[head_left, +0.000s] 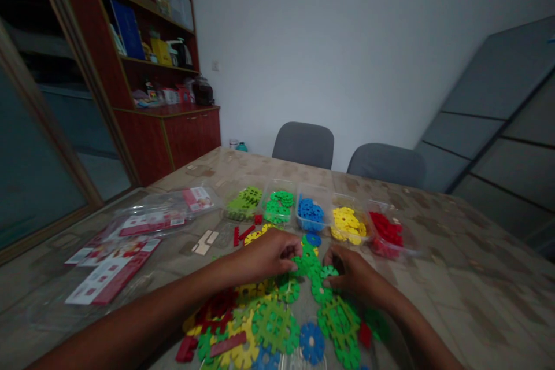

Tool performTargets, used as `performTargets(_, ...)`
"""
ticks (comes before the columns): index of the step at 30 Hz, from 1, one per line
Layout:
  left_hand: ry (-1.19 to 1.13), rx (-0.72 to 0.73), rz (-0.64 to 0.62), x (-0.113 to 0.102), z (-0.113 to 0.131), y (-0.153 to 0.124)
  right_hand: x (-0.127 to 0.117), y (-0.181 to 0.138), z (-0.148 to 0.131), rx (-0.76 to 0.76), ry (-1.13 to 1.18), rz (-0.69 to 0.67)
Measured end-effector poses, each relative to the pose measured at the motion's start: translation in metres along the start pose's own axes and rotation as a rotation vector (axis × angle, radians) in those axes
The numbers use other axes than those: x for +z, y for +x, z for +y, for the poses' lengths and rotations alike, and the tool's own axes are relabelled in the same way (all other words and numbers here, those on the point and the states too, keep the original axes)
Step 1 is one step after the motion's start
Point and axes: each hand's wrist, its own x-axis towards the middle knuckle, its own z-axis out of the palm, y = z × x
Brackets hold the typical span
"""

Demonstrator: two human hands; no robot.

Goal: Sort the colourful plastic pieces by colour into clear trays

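My left hand (269, 255) and my right hand (352, 273) both pinch a joined cluster of dark green snowflake-shaped plastic pieces (313, 269) held just above the table. Beneath my forearms lies a loose pile of green, yellow, red and blue interlocking pieces (269, 326). Beyond my hands stand several clear trays sorted by colour: light green (245, 202), green (280, 204), blue (310, 212), yellow (347, 223) and red (387, 232).
Clear plastic bags with red-and-white cards (130, 243) lie at the left on the patterned table (468, 277). Two grey chairs (303, 143) stand at the far side. A red-brown cabinet with shelves (165, 104) is at the back left.
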Motion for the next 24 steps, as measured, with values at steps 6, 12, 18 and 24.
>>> performTargets(6, -0.010, 0.000, 0.086, 0.002, 0.001, -0.001, -0.011, -0.004, -0.004, -0.004, 0.016, -0.092)
performTargets(12, -0.011, -0.040, 0.174, 0.010, -0.001, 0.009, -0.015, -0.010, 0.005, 0.085, -0.069, -0.088)
performTargets(18, 0.098, -0.107, 0.083, 0.019, -0.002, 0.028, -0.012, -0.009, -0.001, 0.080, -0.055, -0.083)
performTargets(24, 0.256, -0.178, 0.005, 0.013, 0.002, 0.039, -0.014, -0.007, -0.004, 0.066, 0.031, -0.119)
